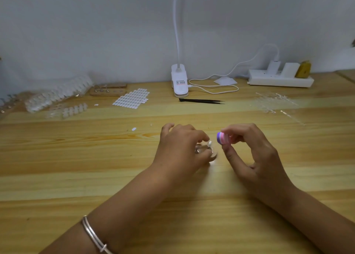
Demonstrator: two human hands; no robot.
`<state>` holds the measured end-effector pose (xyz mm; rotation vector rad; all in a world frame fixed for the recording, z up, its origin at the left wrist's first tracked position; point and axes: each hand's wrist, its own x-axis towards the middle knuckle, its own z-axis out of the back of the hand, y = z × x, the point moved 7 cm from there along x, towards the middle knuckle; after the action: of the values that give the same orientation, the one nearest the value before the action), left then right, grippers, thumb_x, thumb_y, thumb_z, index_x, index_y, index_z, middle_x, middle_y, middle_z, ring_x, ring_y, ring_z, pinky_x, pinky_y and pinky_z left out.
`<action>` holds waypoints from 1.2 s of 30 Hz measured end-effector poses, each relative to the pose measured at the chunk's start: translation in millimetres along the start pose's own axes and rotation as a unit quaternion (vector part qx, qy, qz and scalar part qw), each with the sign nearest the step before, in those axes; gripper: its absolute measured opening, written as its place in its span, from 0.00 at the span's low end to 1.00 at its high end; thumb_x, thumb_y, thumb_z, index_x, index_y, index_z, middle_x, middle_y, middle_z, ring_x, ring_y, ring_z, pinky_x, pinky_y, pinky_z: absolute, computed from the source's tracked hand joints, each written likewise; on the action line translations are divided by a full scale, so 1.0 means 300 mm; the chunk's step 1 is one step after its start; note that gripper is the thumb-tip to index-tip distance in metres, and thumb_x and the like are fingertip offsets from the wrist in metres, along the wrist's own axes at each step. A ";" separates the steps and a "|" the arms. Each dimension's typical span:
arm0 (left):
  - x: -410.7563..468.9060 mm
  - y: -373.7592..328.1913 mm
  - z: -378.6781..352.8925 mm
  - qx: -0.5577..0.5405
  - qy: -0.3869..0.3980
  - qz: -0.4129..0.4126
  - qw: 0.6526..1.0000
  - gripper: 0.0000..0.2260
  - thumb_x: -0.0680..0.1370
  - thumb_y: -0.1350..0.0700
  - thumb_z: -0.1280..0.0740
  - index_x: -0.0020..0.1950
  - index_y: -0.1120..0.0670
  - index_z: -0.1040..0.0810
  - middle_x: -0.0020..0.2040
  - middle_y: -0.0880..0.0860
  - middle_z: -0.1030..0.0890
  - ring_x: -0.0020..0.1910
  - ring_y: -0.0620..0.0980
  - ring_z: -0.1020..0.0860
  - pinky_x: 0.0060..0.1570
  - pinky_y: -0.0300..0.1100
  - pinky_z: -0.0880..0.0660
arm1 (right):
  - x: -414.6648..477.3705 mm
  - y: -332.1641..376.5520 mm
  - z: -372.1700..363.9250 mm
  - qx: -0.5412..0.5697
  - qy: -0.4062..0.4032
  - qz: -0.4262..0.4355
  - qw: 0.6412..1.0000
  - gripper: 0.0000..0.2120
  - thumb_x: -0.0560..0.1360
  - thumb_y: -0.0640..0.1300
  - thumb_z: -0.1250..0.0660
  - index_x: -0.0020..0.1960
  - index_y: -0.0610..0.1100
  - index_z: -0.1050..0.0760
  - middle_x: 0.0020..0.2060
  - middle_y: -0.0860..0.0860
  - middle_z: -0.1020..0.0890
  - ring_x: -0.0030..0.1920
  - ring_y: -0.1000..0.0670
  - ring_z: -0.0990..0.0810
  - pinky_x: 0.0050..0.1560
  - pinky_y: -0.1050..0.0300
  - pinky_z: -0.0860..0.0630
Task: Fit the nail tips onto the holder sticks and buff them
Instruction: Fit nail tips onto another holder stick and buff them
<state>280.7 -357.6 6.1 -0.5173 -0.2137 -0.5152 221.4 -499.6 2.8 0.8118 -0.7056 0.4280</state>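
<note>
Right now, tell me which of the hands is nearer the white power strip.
Right. The right hand, pinching the buffer block, lies nearer the camera than the power strip and left of it; the left hand lies farther left.

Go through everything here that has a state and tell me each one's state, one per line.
left hand: grips the holder stick.
nail tip: mounted on the holder stick.
right hand: pinches the buffer block, beside the nail tip.
tweezers: lying flat on the table, unheld.
power strip: white adapter plugged in.
clip lamp: base on the table, cable attached.
</note>
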 end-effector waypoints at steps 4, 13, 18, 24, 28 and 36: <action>0.031 -0.048 -0.006 0.035 0.004 -0.034 0.999 0.05 0.75 0.48 0.31 0.47 0.48 0.18 0.44 0.46 0.19 0.50 0.46 0.24 0.72 0.45 0.51 | -0.002 -0.009 0.011 0.006 -0.009 -0.018 1.000 0.07 0.78 0.36 0.31 0.56 0.42 0.22 0.49 0.52 0.21 0.49 0.50 0.21 0.51 0.57 0.25; -0.067 -0.089 0.104 -0.127 -0.126 -0.093 0.980 0.07 0.69 0.60 0.24 0.43 0.54 0.21 0.36 0.45 0.17 0.35 0.46 0.19 0.49 0.45 0.23 | 0.004 0.008 0.031 0.029 -0.029 -0.049 0.998 0.06 0.79 0.40 0.31 0.55 0.44 0.23 0.51 0.58 0.21 0.49 0.51 0.20 0.51 0.48 0.22; -0.132 -0.061 0.152 -0.297 -0.112 -0.053 0.947 0.10 0.70 0.61 0.23 0.48 0.52 0.18 0.37 0.45 0.15 0.35 0.40 0.18 0.35 0.28 0.28 | -0.006 0.096 0.034 0.046 -0.015 0.043 0.998 0.12 0.77 0.39 0.33 0.60 0.46 0.28 0.54 0.58 0.24 0.55 0.55 0.21 0.56 0.62 0.25; -0.164 -0.029 0.103 -0.446 -0.047 0.002 0.894 0.10 0.73 0.58 0.25 0.53 0.49 0.16 0.44 0.48 0.14 0.43 0.47 0.15 0.41 0.34 0.22 | -0.014 0.123 0.040 0.040 -0.011 0.081 0.996 0.13 0.76 0.38 0.33 0.59 0.48 0.27 0.53 0.54 0.24 0.56 0.57 0.23 0.58 0.65 0.28; -0.161 -0.032 0.066 -0.477 -0.002 0.008 0.879 0.11 0.72 0.54 0.25 0.54 0.47 0.16 0.47 0.50 0.14 0.47 0.51 0.15 0.46 0.45 0.19 | -0.012 0.123 0.028 0.044 -0.006 0.087 0.995 0.13 0.76 0.37 0.33 0.60 0.45 0.27 0.53 0.53 0.24 0.55 0.57 0.23 0.57 0.65 0.27; -0.164 -0.015 0.063 -0.476 0.016 0.006 0.879 0.13 0.71 0.60 0.24 0.53 0.48 0.16 0.49 0.50 0.15 0.49 0.50 0.16 0.47 0.42 0.20 | -0.017 0.135 0.025 0.049 -0.003 0.078 0.996 0.14 0.75 0.37 0.32 0.60 0.45 0.28 0.50 0.54 0.23 0.54 0.57 0.22 0.56 0.69 0.28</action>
<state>235.0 -330.7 8.4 -1.4722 0.0994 -0.5990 190.8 -480.6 23.2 0.8539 -0.7602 0.6055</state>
